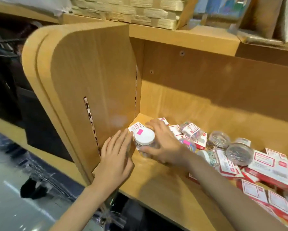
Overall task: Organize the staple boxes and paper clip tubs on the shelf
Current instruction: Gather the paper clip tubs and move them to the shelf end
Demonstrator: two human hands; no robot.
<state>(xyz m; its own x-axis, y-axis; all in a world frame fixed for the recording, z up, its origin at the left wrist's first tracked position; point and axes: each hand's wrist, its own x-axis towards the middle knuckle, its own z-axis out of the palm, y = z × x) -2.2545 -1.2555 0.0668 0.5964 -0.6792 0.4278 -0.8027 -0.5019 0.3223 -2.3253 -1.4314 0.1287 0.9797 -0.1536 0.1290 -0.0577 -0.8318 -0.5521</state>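
Observation:
A clear paper clip tub with a white lid and a pink sticker stands near the shelf's left wall. My right hand grips it from the right, fingers curled round its side. My left hand lies flat with straight fingers beside the tub's left side, close to the wall. A white and red staple box lies in the back left corner behind the tub. To the right, several red and white staple boxes and clear tubs of clips lie in a loose heap.
The wooden shelf board is bare in front of the tub. A tall wooden side panel closes the left end. A woven basket sits on the shelf above. The floor lies below at the left.

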